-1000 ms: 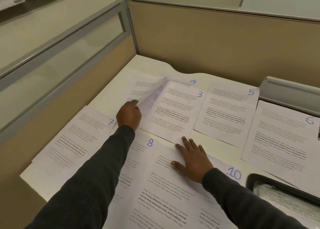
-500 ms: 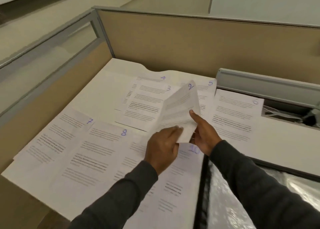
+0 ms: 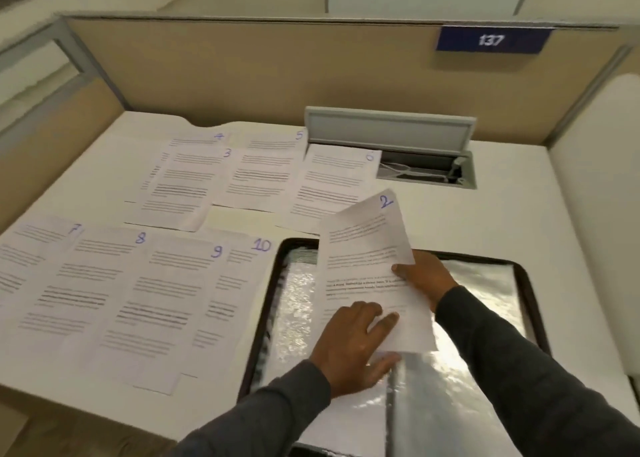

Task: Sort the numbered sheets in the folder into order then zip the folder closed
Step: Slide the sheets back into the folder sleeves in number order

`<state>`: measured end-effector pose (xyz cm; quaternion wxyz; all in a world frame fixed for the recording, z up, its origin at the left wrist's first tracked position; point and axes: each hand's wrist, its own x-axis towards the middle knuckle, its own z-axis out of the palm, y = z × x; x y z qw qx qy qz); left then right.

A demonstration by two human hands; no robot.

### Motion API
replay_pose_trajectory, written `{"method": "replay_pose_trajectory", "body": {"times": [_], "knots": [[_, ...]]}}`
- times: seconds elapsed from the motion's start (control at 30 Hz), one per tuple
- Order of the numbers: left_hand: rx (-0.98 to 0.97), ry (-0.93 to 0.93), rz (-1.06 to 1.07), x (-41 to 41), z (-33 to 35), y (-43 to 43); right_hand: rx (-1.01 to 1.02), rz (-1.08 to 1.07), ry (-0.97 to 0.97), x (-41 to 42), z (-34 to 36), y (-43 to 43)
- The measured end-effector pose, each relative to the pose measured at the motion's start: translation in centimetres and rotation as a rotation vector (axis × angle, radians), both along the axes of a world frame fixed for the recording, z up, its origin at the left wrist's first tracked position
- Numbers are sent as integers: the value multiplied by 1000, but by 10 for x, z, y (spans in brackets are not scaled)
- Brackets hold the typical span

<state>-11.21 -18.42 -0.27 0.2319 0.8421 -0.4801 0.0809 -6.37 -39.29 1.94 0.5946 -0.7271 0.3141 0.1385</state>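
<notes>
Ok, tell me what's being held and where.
Sheet 2: the right hand pinches its right edge, thumb on top; the left hand presses flat on its lower part.

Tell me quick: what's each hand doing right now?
Left hand: open, fingers flat on sheet 2.
Right hand: pinching sheet 2's right edge.
</notes>
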Motion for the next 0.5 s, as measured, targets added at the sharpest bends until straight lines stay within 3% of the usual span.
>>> {"method": "replay_pose_trajectory", "body": {"times": [0.13,0.27,0.5], "knots": [[67,32,-44,-25,-12,-44,-283,-6,-8,-39,3,-66],[224,144,10,-15,-29,-83,-405,-152,-61,-61,18,-115],[499,239,163,33,-28,-144,-340,-455,-306,-55,52,-160]]}}
